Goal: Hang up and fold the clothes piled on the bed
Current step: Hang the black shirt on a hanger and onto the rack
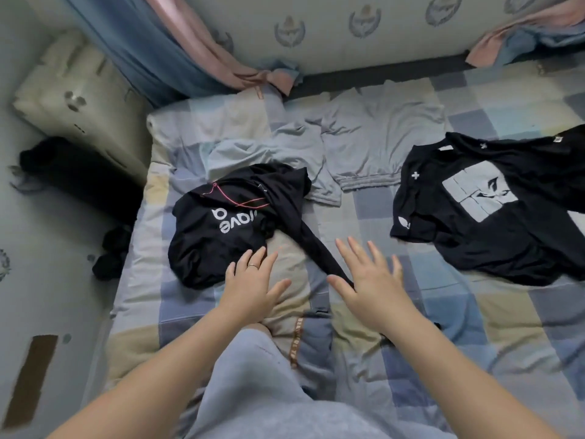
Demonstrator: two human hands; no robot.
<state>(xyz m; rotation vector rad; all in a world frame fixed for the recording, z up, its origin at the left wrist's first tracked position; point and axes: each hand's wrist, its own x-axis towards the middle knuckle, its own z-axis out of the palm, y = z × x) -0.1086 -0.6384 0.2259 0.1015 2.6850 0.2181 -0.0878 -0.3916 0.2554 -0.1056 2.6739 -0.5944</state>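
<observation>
Standing against a crest-patterned wall (395, 42) hung with blue and pink curtains (177, 55), the checked bed (493, 337) carries the clothes. Both hands are flat with fingers spread and grip nothing: the left hand (253, 282) at the crumpled black shirt (218, 226), the right hand (372, 280) over its sleeve (316, 245). Grey garments (364, 144) lie beyond, and a black printed T-shirt (468, 236) lies spread at right.
</observation>
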